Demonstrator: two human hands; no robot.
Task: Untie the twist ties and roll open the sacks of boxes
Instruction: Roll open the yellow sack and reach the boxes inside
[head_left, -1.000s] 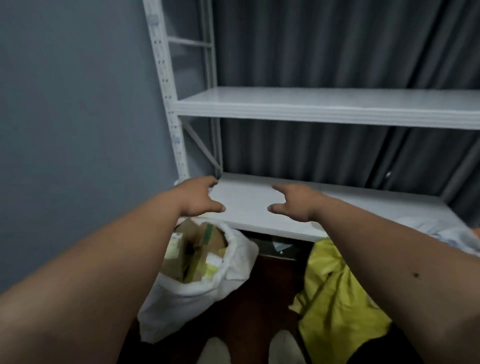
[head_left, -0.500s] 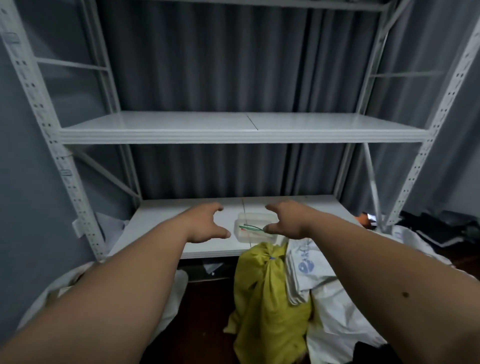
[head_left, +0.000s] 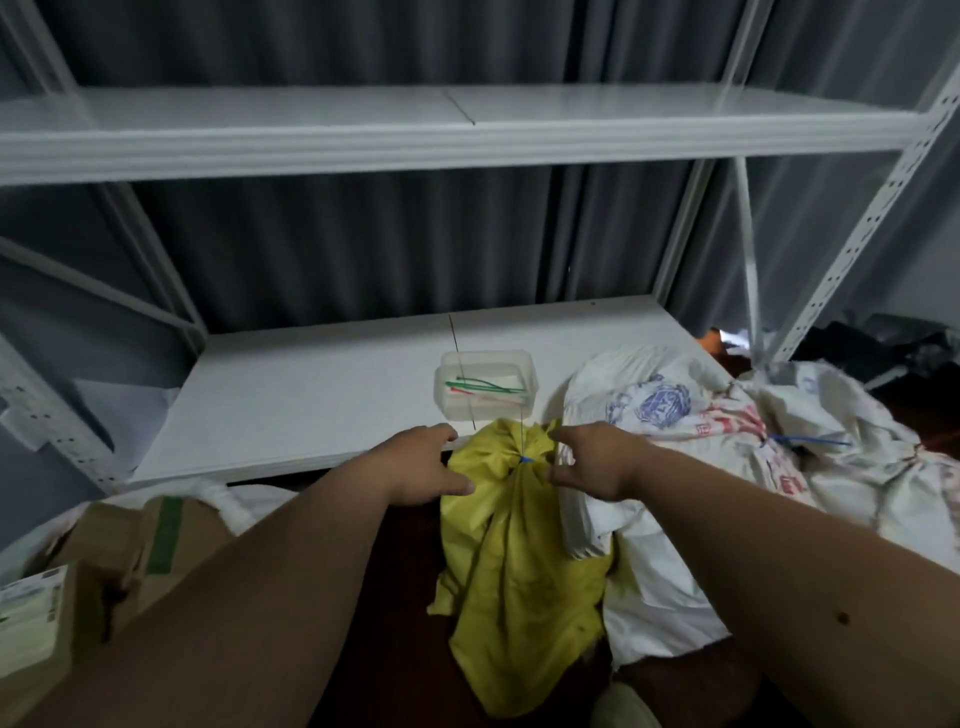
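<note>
A yellow sack (head_left: 514, 561) stands on the floor in front of the low shelf, its neck bunched and bound by a blue twist tie (head_left: 525, 459). My left hand (head_left: 421, 467) hovers just left of the neck, fingers apart, holding nothing. My right hand (head_left: 597, 460) is just right of the neck, fingers spread, also holding nothing. To the right lies a white printed sack (head_left: 691, 415), tied with another blue twist tie (head_left: 808, 441). At the lower left an opened white sack (head_left: 228, 501) shows cardboard boxes (head_left: 130, 540).
A clear plastic tub (head_left: 485, 391) with several green and red ties sits on the low white shelf (head_left: 311, 405). The white metal rack has an upper shelf (head_left: 415, 130) and an upright (head_left: 872, 208) at right. Grey curtains hang behind.
My view swung right from the opened white sack and then tilted down. Both hands dropped from above the shelf to either side of the yellow sack's tied neck.
</note>
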